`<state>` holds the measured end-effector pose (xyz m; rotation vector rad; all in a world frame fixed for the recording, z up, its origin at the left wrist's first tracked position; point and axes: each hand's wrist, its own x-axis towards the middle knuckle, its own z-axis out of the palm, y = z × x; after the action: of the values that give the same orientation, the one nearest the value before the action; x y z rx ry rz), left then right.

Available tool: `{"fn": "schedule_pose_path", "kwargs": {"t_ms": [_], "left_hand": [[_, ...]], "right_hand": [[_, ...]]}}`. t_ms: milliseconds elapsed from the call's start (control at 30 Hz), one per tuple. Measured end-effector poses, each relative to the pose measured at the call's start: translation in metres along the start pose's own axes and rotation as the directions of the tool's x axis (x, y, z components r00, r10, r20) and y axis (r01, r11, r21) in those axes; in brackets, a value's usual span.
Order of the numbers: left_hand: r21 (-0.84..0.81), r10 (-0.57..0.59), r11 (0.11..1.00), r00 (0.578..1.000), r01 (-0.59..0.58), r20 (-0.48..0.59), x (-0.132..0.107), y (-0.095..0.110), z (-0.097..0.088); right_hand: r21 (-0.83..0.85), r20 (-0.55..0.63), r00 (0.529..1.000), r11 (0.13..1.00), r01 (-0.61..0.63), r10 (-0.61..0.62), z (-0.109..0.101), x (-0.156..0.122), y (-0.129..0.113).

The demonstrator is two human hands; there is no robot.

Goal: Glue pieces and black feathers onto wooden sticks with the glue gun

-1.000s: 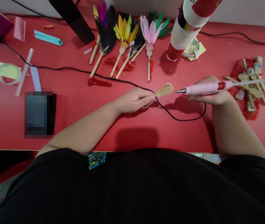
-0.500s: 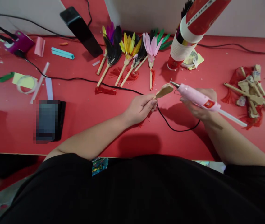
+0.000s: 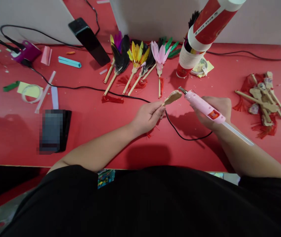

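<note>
My left hand grips the handle of a small wooden fan-shaped paddle; its rounded head sticks out to the right, and a bit of red tassel hangs below my fingers. In my right hand is a pink hot glue gun, with a clear glue stick coming out of its rear. The metal nozzle is close to the paddle's tip; whether they touch I cannot tell. Beyond my left hand lie several feather fans with wooden handles and red tassels.
At right lies a pile of wooden paddles with red tassels. Stacked paper cups stand at the back, near a tape roll. A black cable crosses the table from a purple power adapter. A phone lies at left.
The view has shifted slightly, so the table's items sit a little lower. The glue gun's rear has swung somewhat downward and left; both hands keep their holds.
</note>
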<state>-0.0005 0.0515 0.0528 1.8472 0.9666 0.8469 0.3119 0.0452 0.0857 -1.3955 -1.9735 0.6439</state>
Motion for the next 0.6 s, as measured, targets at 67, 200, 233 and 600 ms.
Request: {"fn": "schedule_pose_path", "kwargs": {"t_ms": [67, 200, 233, 600], "left_hand": [[0.011, 0.004, 1.000, 1.000, -0.004, -0.003, 0.0005, -0.0008, -0.0001], [0.017, 0.012, 1.000, 1.000, -0.012, -0.006, 0.0008, -0.0016, -0.0004], [0.018, 0.015, 1.000, 1.000, -0.015, -0.005, 0.0007, -0.0017, -0.0006], [-0.073, -0.119, 0.990, 0.993, 0.119, -0.001, -0.0027, 0.0076, 0.0043]], "right_hand": [[-0.025, -0.038, 0.995, 0.996, 0.087, -0.088, -0.0003, 0.0001, 0.0013], [-0.074, -0.065, 0.990, 0.990, 0.121, -0.125, 0.0003, 0.0006, 0.0018], [-0.091, -0.063, 0.992, 0.990, 0.107, -0.113, 0.0003, 0.0010, 0.0015], [-0.125, -0.039, 0.986, 0.980, 0.156, -0.162, 0.0022, 0.0019, 0.0061]]}}
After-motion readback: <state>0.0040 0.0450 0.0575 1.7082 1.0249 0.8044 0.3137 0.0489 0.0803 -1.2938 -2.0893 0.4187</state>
